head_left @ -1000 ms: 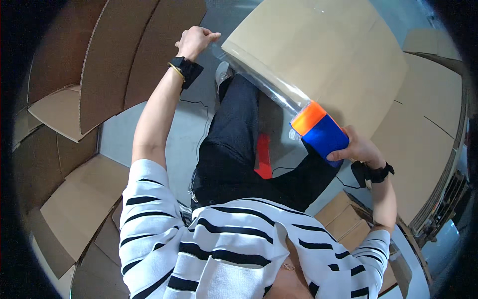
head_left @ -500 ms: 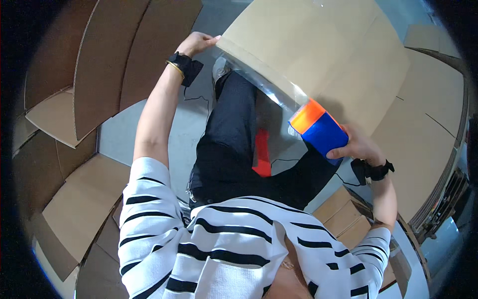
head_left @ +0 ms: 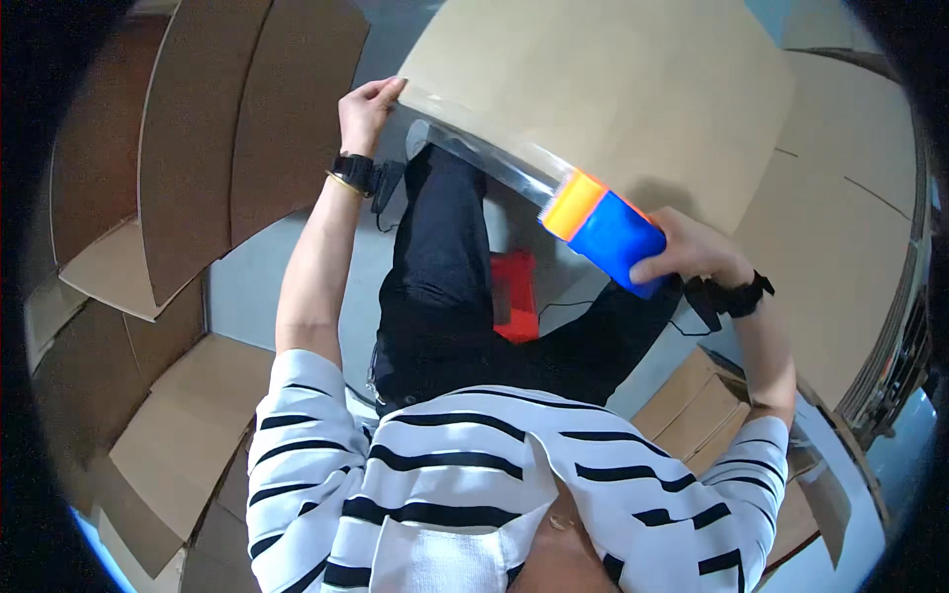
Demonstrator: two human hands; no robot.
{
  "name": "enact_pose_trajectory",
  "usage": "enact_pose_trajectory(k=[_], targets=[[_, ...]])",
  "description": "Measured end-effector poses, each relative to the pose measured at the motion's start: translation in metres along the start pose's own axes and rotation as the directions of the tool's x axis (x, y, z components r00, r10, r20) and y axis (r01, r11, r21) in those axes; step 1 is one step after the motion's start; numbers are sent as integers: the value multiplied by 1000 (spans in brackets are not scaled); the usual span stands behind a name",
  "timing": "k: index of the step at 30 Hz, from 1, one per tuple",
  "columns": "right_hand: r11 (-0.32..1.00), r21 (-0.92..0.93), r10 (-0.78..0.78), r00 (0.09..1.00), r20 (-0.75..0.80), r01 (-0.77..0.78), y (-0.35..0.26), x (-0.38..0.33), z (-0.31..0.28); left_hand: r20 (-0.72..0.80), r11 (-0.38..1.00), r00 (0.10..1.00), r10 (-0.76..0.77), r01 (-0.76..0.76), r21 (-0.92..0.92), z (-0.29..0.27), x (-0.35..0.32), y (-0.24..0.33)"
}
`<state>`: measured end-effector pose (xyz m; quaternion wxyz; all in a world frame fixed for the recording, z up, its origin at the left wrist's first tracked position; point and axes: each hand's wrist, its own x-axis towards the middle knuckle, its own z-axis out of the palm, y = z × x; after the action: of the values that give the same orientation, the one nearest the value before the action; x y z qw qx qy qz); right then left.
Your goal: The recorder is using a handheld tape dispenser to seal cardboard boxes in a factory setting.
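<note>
Head view: your right hand (head_left: 695, 247) wraps its fingers around the blue-and-orange tape dispenser (head_left: 605, 225), right of centre. Your left hand (head_left: 368, 111), upper left, pinches the clear tape (head_left: 499, 166) at the corner of the large cardboard (head_left: 603, 89), which the top edge cuts off. You can't make out the contents of the lower-right carton (head_left: 692, 405); your legs (head_left: 445, 267) partly hide the red object (head_left: 521, 296).

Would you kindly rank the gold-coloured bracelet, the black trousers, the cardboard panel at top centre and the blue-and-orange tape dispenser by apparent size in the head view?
1. Cardboard panel (cut off by the upper edge)
2. Black trousers
3. Blue-and-orange tape dispenser
4. Gold-coloured bracelet
</note>
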<state>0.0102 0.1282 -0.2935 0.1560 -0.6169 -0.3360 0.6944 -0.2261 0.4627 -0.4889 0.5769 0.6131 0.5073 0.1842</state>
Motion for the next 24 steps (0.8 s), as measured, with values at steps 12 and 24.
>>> enact_pose_trajectory(k=[12, 24], targets=[[974, 128, 187, 982, 1, -186, 105, -117, -31, 37, 978, 979, -199, 201, -61, -10, 32, -1], [818, 124, 575, 803, -157, -562, 239, -248, -49, 109, 916, 935, -339, 301, 267, -60, 63, -3]])
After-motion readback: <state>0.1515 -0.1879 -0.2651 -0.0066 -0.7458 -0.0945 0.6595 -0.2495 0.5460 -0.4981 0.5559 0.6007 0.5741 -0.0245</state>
